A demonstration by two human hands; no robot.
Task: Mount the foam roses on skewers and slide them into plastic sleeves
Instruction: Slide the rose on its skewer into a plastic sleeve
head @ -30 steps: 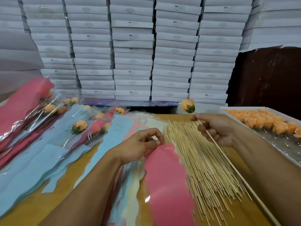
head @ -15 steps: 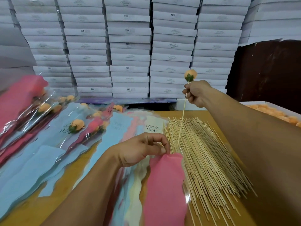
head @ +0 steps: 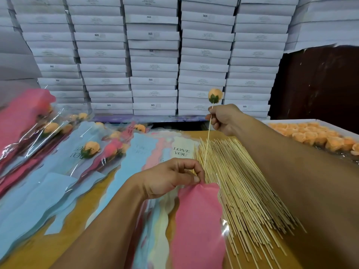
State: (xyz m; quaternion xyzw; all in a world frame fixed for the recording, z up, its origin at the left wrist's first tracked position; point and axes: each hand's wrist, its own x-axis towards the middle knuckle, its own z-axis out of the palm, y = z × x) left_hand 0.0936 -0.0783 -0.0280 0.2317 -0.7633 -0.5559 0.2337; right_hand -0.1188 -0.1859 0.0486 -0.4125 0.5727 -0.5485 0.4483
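Nearest the viewer, a pink plastic sleeve [head: 196,220] lies lengthwise on a wooden table [head: 46,247], its top edge pinched between the thumb and fingertips of the left hand [head: 171,178]. Under and beside it lies a loose stack of other sleeves [head: 155,230] in cream, pink and pale blue; one cream sleeve farther back reads "LOVE YOU". Just right of the pink sleeve, a wide pile of bare wooden skewers [head: 244,191] fans across the table. The right hand [head: 223,119] is raised above the far end of that pile, fingers curled around a single skewer [head: 207,142] held nearly upright. A peach foam rose [head: 214,96] with a green base sits on the skewer's top, and its lower tip points down just beside the left hand's fingers, at the pink sleeve's mouth. To the left, finished roses in sleeves [head: 91,150] lie in overlapping rows, blue and pink. At the far right, a white tray [head: 291,121] holds many loose peach roses [head: 318,136]. Behind everything rise tall stacks of flat white boxes [head: 153,55], some marked "SGS".
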